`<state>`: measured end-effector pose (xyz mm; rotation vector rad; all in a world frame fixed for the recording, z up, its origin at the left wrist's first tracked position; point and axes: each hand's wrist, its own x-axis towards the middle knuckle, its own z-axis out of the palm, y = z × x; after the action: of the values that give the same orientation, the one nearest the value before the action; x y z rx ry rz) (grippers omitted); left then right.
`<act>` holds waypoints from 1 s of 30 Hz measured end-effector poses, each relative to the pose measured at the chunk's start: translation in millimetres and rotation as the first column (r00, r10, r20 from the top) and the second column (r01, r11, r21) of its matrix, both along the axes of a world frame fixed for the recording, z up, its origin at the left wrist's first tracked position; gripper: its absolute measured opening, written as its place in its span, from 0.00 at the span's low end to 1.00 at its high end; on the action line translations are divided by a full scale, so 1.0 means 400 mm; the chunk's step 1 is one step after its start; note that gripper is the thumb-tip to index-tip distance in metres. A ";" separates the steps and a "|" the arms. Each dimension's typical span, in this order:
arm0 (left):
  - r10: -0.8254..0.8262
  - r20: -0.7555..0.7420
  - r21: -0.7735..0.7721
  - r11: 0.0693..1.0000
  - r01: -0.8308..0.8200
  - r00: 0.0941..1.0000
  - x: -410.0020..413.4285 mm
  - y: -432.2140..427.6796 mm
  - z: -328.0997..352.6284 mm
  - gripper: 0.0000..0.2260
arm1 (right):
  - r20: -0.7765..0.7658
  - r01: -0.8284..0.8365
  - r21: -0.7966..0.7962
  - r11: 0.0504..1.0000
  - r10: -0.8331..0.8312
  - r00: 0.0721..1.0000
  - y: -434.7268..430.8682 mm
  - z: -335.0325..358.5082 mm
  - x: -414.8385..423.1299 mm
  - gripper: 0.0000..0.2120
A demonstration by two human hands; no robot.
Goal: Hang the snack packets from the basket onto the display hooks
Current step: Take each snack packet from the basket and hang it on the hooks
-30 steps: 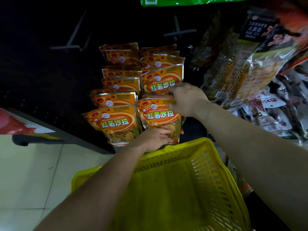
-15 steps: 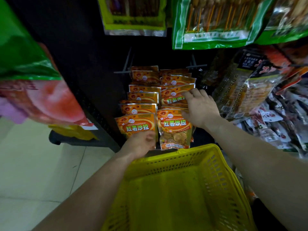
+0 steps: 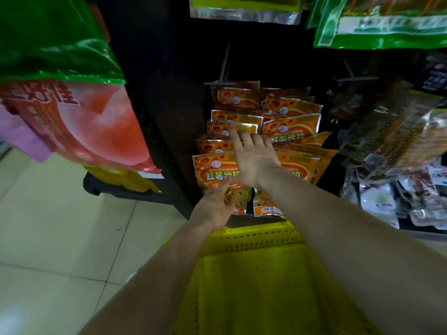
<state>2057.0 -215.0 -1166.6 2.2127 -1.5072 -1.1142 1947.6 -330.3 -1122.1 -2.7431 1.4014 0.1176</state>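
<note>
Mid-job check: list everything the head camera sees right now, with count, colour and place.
orange snack packets: many, too overlapped to count; orange; two hanging columns, centre.
display hooks: two seen; dark; one above the orange columns, one further right.
basket: one; yellow; bottom centre, under both arms.
green packets: at least two; green; top right.
large packet: one; green and red; left foreground.
mixed packets: many; brown, white, red; right side.
floor tiles: pale; lower left.
left hand: grips the bottom of the front left-column packet.
right hand: fingers spread flat on the orange packets.
</note>
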 end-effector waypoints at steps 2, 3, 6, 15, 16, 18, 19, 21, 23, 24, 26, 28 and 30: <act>0.001 0.037 -0.006 1.000 -0.001 0.999 0.003 -0.024 -0.008 0.31 | -0.062 0.030 -0.019 0.999 -0.031 0.998 -0.013 -0.023 0.014 0.61; -0.002 0.057 -0.005 1.000 0.003 0.998 0.007 -0.034 -0.012 0.30 | -0.080 0.030 -0.053 0.998 -0.034 0.996 -0.018 -0.032 0.015 0.59; -0.033 0.107 -0.003 0.999 0.033 0.994 0.014 -0.046 -0.023 0.30 | -0.085 -0.004 -0.135 0.991 -0.008 0.996 -0.031 -0.047 0.002 0.49; -0.060 0.044 0.040 0.997 0.059 0.997 0.023 -0.003 0.018 0.32 | 0.021 -0.032 -0.186 0.982 0.037 0.999 0.011 0.022 -0.069 0.46; -0.066 0.050 0.033 0.997 0.065 0.997 0.020 0.005 0.033 0.32 | 0.035 -0.008 -0.186 0.983 0.014 0.999 0.022 0.034 -0.085 0.45; -0.072 0.061 0.011 0.997 0.072 0.996 0.016 0.018 0.068 0.31 | 0.055 0.043 -0.173 0.984 -0.034 0.998 0.047 0.057 -0.123 0.43; -0.074 0.067 0.005 0.997 0.074 0.995 0.016 0.025 0.086 0.31 | 0.061 0.069 -0.160 0.985 -0.060 0.996 0.059 0.069 -0.145 0.43; -0.084 0.083 -0.005 0.996 0.084 0.993 0.014 0.041 0.121 0.31 | 0.061 0.122 -0.124 0.985 -0.115 0.992 0.085 0.093 -0.194 0.43; -0.093 0.094 -0.033 0.995 0.096 0.991 0.010 0.056 0.154 0.31 | 0.047 0.163 -0.090 0.982 -0.159 0.986 0.107 0.116 -0.240 0.43; -0.094 0.102 -0.052 0.994 0.100 0.990 0.006 0.059 0.170 0.31 | 0.041 0.182 -0.072 0.981 -0.180 0.983 0.116 0.125 -0.259 0.43; -0.092 0.140 -0.104 0.989 0.107 0.986 -0.002 0.056 0.198 0.31 | 0.048 0.214 -0.046 0.976 -0.212 0.976 0.128 0.138 -0.284 0.42; -0.075 0.203 -0.159 0.981 0.108 0.976 -0.005 0.038 0.222 0.30 | 0.071 0.235 -0.033 0.972 -0.232 0.970 0.133 0.143 -0.293 0.41; -0.063 0.259 -0.201 0.972 0.118 0.964 0.001 0.008 0.238 0.29 | 0.093 0.249 -0.017 0.968 -0.247 0.965 0.132 0.141 -0.291 0.41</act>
<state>2057.3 -212.0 -1071.3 2.2167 -1.7539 -0.6719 1831.1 -277.4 -1065.8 -2.5305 1.7168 -0.0386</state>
